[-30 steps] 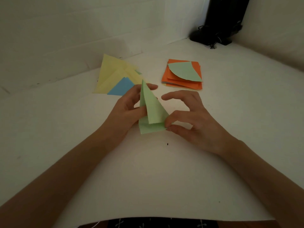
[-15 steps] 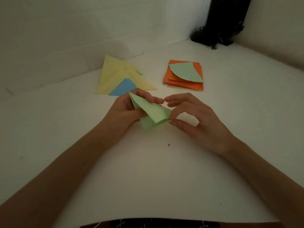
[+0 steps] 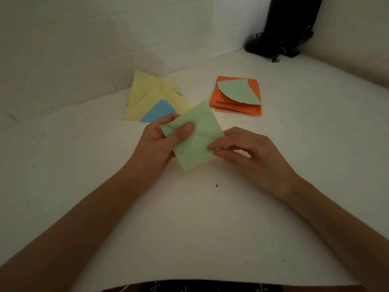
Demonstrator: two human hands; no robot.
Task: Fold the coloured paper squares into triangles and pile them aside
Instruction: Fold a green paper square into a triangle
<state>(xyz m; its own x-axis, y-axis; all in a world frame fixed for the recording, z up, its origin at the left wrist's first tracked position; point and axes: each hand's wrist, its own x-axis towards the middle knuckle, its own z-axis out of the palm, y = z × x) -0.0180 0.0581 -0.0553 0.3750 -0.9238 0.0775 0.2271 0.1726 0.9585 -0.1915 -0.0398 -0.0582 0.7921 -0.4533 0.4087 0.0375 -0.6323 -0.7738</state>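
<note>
Mid-frame, just above the tabletop [image 3: 189, 228]: a green paper square [image 3: 195, 133], spread nearly flat and marked with faint creases. Clamped at its left corner by the left hand [image 3: 155, 142], thumb on top, fingers beneath. Pinched at its right corner by the right hand [image 3: 248, 152], thumb and forefinger closed on the edge. Not yet a triangle, as far as can be judged.

Above and left of the hands, on the tabletop: the pile of finished triangles [image 3: 147, 95], mostly yellow, with a blue triangle [image 3: 160, 111] at the near edge and a sliver of green at the right. Several done, then.

Above and right, well apart from that pile: an orange stack [image 3: 237, 108] of unfolded squares, topped by a curved green sheet [image 3: 237, 91], other colours just visible along the lower edge. Plenty left to fold, judging by its thickness.

In the upper right corner, a black stand [image 3: 288, 28] with cables, seemingly no part of the job.
</note>
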